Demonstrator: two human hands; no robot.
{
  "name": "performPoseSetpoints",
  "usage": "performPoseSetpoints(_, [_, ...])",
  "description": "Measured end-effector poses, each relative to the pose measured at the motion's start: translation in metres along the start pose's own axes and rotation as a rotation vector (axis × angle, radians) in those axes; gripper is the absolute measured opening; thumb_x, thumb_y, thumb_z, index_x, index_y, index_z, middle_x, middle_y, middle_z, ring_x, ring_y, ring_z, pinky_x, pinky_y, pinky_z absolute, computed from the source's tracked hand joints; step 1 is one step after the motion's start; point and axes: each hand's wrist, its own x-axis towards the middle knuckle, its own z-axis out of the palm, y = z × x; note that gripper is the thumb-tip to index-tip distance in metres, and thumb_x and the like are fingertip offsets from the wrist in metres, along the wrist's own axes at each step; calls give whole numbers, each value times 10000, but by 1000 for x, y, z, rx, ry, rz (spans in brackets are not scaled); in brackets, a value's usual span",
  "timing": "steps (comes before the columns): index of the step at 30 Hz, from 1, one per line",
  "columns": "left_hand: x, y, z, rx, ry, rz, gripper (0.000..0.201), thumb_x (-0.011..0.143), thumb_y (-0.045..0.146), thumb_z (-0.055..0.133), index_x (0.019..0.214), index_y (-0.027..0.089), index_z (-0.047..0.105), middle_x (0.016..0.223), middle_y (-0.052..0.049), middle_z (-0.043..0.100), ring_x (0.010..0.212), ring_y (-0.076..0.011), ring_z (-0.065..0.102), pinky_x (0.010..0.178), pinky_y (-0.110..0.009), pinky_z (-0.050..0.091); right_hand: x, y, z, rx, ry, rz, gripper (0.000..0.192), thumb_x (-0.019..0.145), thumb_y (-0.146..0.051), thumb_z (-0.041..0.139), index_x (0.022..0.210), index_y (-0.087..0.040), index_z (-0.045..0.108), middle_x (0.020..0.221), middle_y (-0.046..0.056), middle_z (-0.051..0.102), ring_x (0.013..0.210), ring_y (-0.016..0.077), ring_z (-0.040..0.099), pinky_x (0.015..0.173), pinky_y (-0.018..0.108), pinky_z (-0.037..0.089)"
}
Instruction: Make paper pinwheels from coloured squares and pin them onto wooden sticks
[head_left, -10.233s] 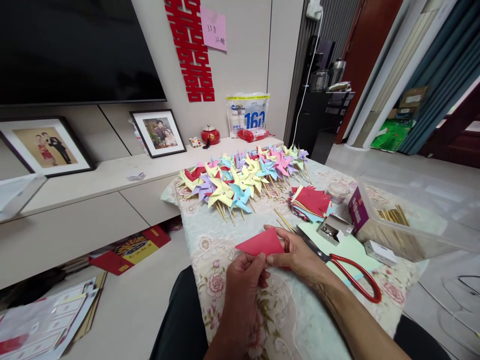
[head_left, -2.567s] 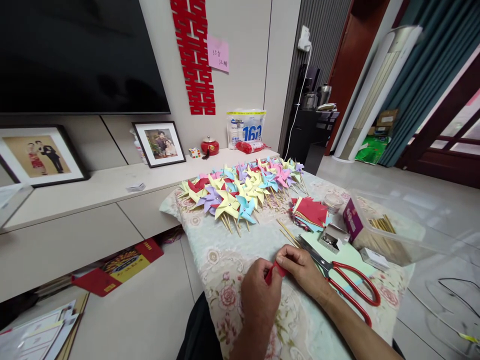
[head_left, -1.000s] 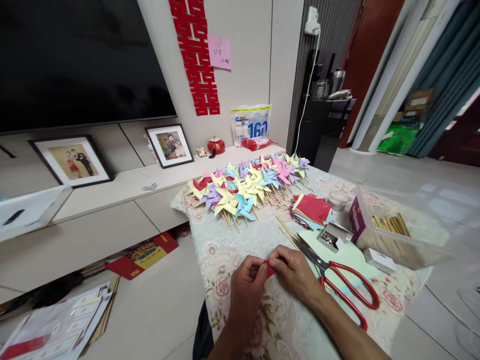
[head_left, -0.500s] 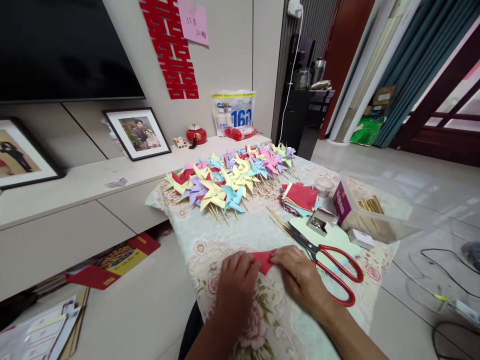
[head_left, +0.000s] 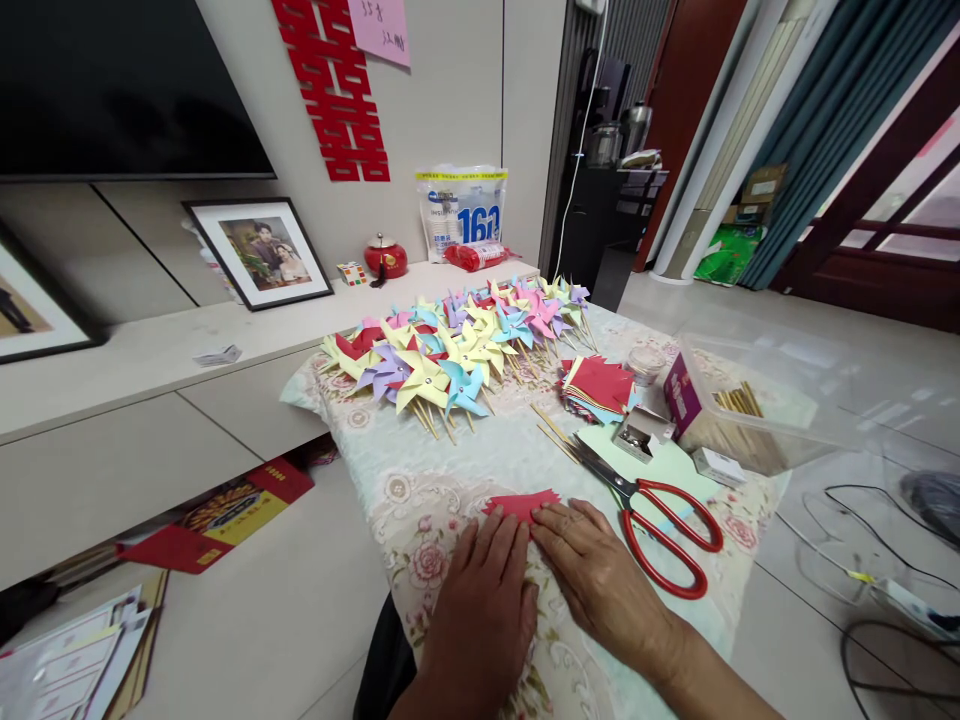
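hands: both flat and open, palms down. The left hand (head_left: 480,590) and the right hand (head_left: 592,570) lie side by side, fingers stretched out. Nothing is pinched or lifted.
red paper: a folded red paper (head_left: 523,503) lies on the tablecloth (head_left: 420,480) right at the fingertips, partly under them. Looks like it's being pressed flat.
progress: I'd say this piece is at the early folding stage. It's creased but not cut, with no stick and no pin on it yet.
done pile: a big bunch of finished pinwheels (head_left: 457,345) is spread across the far end of the table in yellow, blue, pink, purple and red, sticks pointing toward the person. So lots are done already.
left to do: a stack of paper squares (head_left: 598,388), mostly red on top, sits just past the scissors, so there's plenty more to fold.
scissors: red-handled scissors (head_left: 645,505) lie just right of the right hand, not touched, blades pointing away.
loose sticks: a few sticks (head_left: 551,430) lie beside the scissor tips.
clear tub: a clear plastic box (head_left: 750,400) on the right holds a bundle of wooden sticks at one end. There's a purple packet inside the near end, and I can't read it.
small box: an open little box (head_left: 639,436) near the squares holds small metal bits, probably pins, too small to tell.
jar: a small round jar (head_left: 646,362) sits behind it, contents unclear.
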Motion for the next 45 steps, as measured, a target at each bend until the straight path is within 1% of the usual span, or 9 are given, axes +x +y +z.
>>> performPoseSetpoints(13, [-2,1,2,-8,-68,11,350,919,235,492,1216,120,636,1244,-104,711,1155,-274,628,1056,-488,381,-1,-2,-4,-41,7,72,368,972,-142,517,1332,-178,584,1291,129,689,1215,323,613,1054,608,412])
performPoseSetpoints(18, [-3,3,0,-38,-37,-28,364,890,197,513,1224,108,629,1244,-135,697,1179,-296,609,1025,-475,444,12,3,-7,63,42,158,308,978,-158,489,1255,-162,623,1192,141,702,1116,296,617,964,505,466])
performPoseSetpoints(21, [-6,4,-3,-38,37,-61,346,875,148,511,1190,79,635,1203,-180,685,1164,-321,603,977,-470,487,37,9,-15,185,-70,284,281,955,-155,501,1186,-162,661,1128,133,701,1046,280,610,900,449,473])
performPoseSetpoints(24, [-9,3,-6,-58,57,-111,305,873,86,488,1137,82,640,1039,-162,700,976,-294,649,859,-458,542,64,16,-20,293,-278,394,300,841,-153,649,1136,-179,695,1079,109,712,1018,285,596,875,428,445])
performPoseSetpoints(28, [-11,0,-9,-160,72,-210,286,885,54,455,1101,114,633,943,-119,682,874,-253,645,786,-422,570,78,23,-18,338,-343,414,349,710,-144,752,1053,-200,726,915,59,717,931,281,570,801,398,410])
performPoseSetpoints(32, [-11,1,-13,-308,111,-362,288,885,62,458,1102,161,619,970,-96,677,900,-232,656,791,-401,580,69,25,-12,399,-307,379,323,738,-109,737,1048,-203,733,814,18,682,884,227,569,808,352,404])
performPoseSetpoints(35, [-13,4,-15,-456,102,-544,303,884,116,486,1162,172,594,1080,-115,671,1020,-249,655,871,-442,571,62,28,-11,575,-221,363,237,765,-123,725,984,-207,757,763,-2,639,822,189,567,782,318,409])
performPoseSetpoints(40, [-13,11,-8,-835,63,-872,402,880,265,551,1270,166,537,1235,-167,643,1086,-272,656,902,-476,562,60,28,-8,1096,10,574,219,690,-216,802,906,-199,776,682,-39,551,610,120,466,595,266,343])
performPoseSetpoints(45, [3,19,0,-1175,132,-1007,562,875,340,587,1382,158,429,1317,-194,624,1122,-271,668,927,-441,558,59,25,0,1238,110,641,303,689,-367,828,929,-202,748,699,-41,567,615,110,490,603,254,372])
